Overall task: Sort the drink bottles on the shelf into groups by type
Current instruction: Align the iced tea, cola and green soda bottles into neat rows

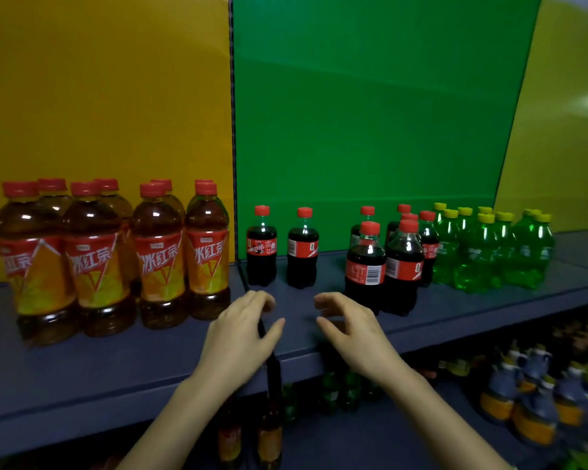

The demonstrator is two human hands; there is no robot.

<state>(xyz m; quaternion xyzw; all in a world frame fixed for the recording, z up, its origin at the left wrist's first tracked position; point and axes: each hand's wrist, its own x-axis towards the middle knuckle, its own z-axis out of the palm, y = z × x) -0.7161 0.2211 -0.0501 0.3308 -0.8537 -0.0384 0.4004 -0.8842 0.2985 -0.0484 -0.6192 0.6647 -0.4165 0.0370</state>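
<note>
Two bare hands hover over the front edge of a grey-blue shelf point(99, 364), both empty, with the drink bottles standing upright behind them. The left hand point(241, 337) is half curled, its fingers point(258, 300) bent loosely and apart from the thumb, gripping nothing; the right hand point(350, 330) mirrors it, fingers point(330, 300) hooked open in a wide claw. Just beyond the fingertips, still untouched, stand two cola bottles point(282, 249) side by side, red-capped and apart from the rest. To the right of that pair a tighter cluster of cola bottles point(387, 262) crowds together, its back row largely masked by the front two. Right again, green soda bottles point(489, 252) with yellow caps press against the cluster, their labels too blurred to read. Left of the pair, larger iced tea bottles point(116, 259) stand in two rows, the rear row mostly hidden. Below the shelf's edge, bottles on a lower shelf point(404, 435) are dark, blurred and partly cut off by the forearms.
</note>
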